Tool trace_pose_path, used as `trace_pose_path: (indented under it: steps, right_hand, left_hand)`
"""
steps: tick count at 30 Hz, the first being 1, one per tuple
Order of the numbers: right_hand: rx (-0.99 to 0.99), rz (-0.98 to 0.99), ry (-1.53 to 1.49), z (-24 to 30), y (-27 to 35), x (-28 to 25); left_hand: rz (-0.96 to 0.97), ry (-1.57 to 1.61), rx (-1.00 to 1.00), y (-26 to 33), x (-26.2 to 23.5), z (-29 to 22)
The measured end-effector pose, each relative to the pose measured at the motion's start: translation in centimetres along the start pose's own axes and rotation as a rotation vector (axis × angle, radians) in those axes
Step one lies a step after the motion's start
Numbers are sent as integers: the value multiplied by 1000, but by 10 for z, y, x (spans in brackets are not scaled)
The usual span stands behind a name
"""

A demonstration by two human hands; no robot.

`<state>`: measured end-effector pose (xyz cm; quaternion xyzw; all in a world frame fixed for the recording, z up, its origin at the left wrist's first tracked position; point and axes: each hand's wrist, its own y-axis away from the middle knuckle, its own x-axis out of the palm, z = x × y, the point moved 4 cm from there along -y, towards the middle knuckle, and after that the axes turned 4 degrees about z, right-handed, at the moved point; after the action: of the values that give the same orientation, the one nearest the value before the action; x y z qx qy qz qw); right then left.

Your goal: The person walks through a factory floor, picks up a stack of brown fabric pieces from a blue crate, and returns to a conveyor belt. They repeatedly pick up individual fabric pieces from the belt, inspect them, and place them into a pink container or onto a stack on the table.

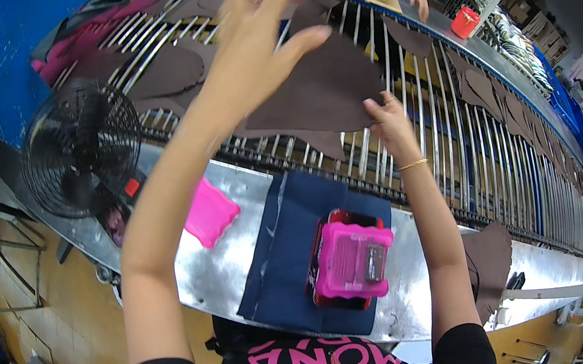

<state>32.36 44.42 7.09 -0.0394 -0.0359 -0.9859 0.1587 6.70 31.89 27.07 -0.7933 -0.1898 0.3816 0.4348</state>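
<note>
Left hand (258,36) grasps top edge of brown leather piece (323,94) over roller conveyor (454,130); right hand (386,118) pinches its lower edge; pink stamp box (352,259) sits on navy cloth (282,261) below.

own hands: 2 — left hand (259,39), right hand (387,118), both on one brown leather piece (326,90)
co-worker hands: 2 at least, far side, e.g. (420,2)
brown leather pieces on roller conveyor (489,155): many, exact count unclear
fans: 1 (79,149)
pink trays: 1 (209,214)
pink boxes on near table: 1 (353,258)
navy mats: 1 (281,254)
red tubs: 1 (464,22)
</note>
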Motion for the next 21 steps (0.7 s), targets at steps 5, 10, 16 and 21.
trace_pose_path:
  steps: [5,10,16,21]
  right_hand:
    - [176,65,-140,-49,-65,55]
    - [251,-5,46,-73,-85,54]
    - [47,-252,462,-19,-21,-4]
    - [-35,-287,629,27,122,-55]
  left_hand:
    - [342,137,-445,114,-66,-11]
    - [437,171,-823,191,-98,-6]
    - [371,348,-889,206,-89,-11]
    - [388,620,-874,212,-54,-23]
